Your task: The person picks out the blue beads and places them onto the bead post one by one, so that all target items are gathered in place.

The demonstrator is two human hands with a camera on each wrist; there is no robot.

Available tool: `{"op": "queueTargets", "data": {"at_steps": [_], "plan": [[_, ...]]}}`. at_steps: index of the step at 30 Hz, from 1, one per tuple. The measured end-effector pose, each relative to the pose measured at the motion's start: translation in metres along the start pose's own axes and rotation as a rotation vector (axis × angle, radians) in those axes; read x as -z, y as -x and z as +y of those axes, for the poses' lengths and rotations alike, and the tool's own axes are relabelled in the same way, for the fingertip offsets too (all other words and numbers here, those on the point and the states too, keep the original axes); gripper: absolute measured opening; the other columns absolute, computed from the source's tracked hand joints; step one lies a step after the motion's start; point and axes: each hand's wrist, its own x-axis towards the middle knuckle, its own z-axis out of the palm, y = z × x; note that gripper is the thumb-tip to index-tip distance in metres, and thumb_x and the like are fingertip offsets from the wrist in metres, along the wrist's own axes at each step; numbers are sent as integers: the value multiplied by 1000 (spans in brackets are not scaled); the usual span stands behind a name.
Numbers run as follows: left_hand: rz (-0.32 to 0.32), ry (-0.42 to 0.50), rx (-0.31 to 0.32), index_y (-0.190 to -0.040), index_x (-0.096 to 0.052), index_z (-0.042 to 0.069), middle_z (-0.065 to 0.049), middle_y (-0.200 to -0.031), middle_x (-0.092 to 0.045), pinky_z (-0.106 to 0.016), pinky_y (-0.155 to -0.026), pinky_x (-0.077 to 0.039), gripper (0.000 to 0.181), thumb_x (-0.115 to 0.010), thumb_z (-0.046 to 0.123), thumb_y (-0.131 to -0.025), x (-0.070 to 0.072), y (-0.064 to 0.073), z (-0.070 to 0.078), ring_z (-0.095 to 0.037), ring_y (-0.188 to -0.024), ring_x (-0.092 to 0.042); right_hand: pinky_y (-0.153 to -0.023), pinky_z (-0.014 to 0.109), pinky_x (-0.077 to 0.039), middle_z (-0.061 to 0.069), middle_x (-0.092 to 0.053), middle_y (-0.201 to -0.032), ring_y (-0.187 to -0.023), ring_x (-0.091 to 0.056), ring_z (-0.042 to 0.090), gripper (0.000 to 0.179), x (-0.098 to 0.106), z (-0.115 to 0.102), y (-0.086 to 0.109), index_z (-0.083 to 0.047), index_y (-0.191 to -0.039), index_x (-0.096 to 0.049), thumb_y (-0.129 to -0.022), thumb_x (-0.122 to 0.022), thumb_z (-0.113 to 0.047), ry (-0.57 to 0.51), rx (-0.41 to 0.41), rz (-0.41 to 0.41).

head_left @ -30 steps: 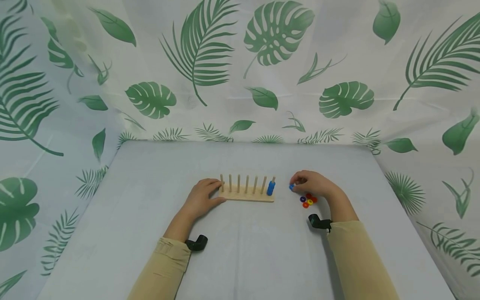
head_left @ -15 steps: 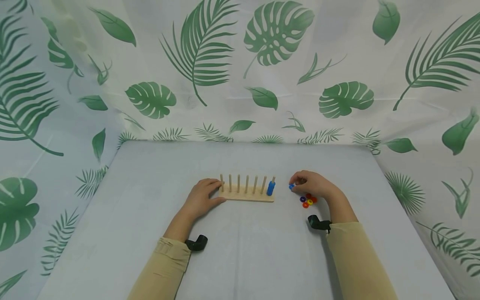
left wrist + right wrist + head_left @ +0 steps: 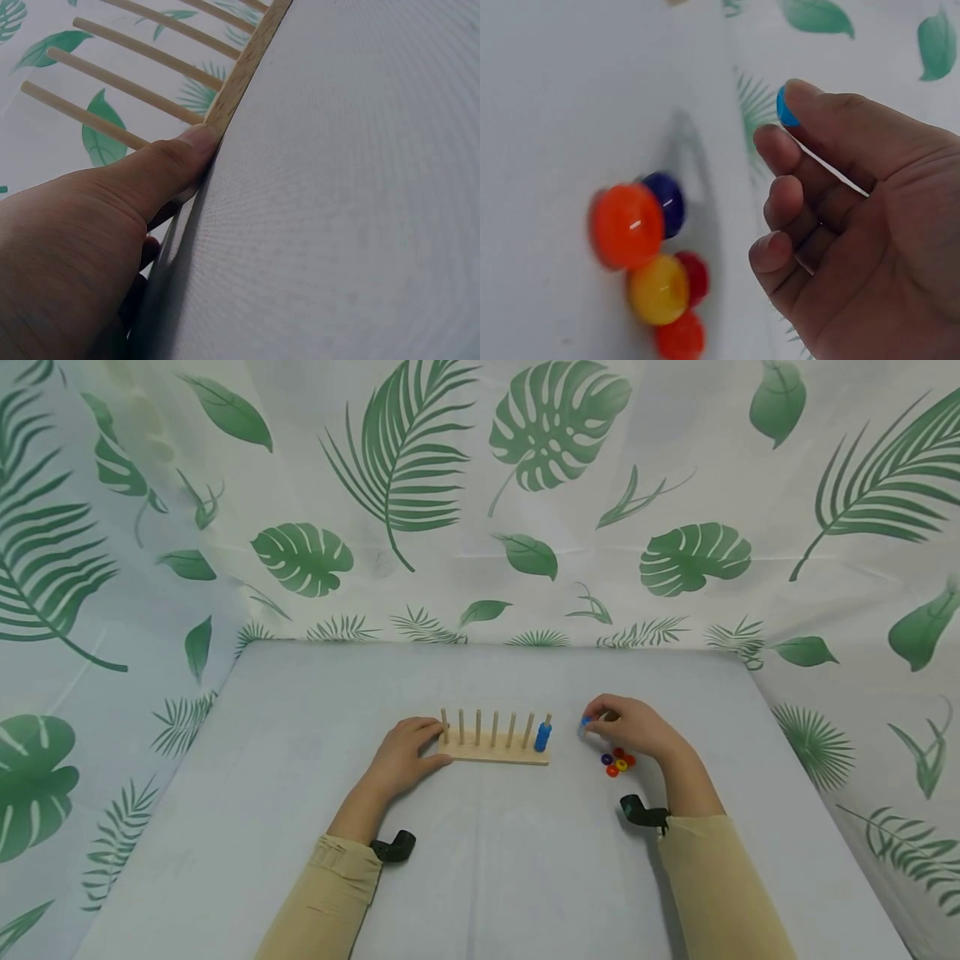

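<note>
A wooden peg board [image 3: 492,752] with a row of upright pegs lies on the table; blue beads [image 3: 542,737] are stacked on its rightmost peg. My left hand [image 3: 402,757] holds the board's left end, the thumb on its front edge as the left wrist view shows. To the right of the board, my right hand [image 3: 628,725] pinches a blue bead [image 3: 787,108] between thumb and fingertip, raised above the table. Below that hand is a small cluster of loose beads: orange [image 3: 630,225], yellow [image 3: 660,289], dark blue [image 3: 665,204] and red.
A pale cloth covers the table [image 3: 480,860]. White curtains with green leaf prints [image 3: 420,585] stand behind it and at both sides. Black wrist cameras [image 3: 642,811] sit at both cuffs.
My right hand has lifted slightly up and away with the blue bead pinched. My left hand and the peg board have stayed in place.
</note>
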Motion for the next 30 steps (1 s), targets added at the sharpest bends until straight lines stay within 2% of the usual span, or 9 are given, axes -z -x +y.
{"op": "queueTargets", "data": {"at_steps": [14,24,30], "plan": [[-3,3,-4,-139,-58,14,-6,-139,-58,-48,-116,-38,61,-74,43,-87,0,0,0,-29,-136,-47,-75,31,-53,1,-66,-99,-89,-57,21,24,11,-36,22,-23,-111,-65,-95,-65,-41,-3,168,82],[58,4,-51,-135,-61,11,-9,-134,-61,-51,-111,-41,60,-77,40,-85,-2,1,-1,-33,-130,-51,-80,33,-54,-3,-67,-97,-89,-59,19,21,9,-66,30,-25,-111,-66,-95,-66,-39,-17,264,93],[8,17,-10,-138,-59,14,-7,-139,-58,-49,-115,-38,60,-74,42,-87,0,1,-1,-31,-136,-47,-80,33,-55,-4,-66,-94,-87,-60,17,18,5,-74,28,-26,-110,-66,-95,-68,-35,-29,312,98]]}}
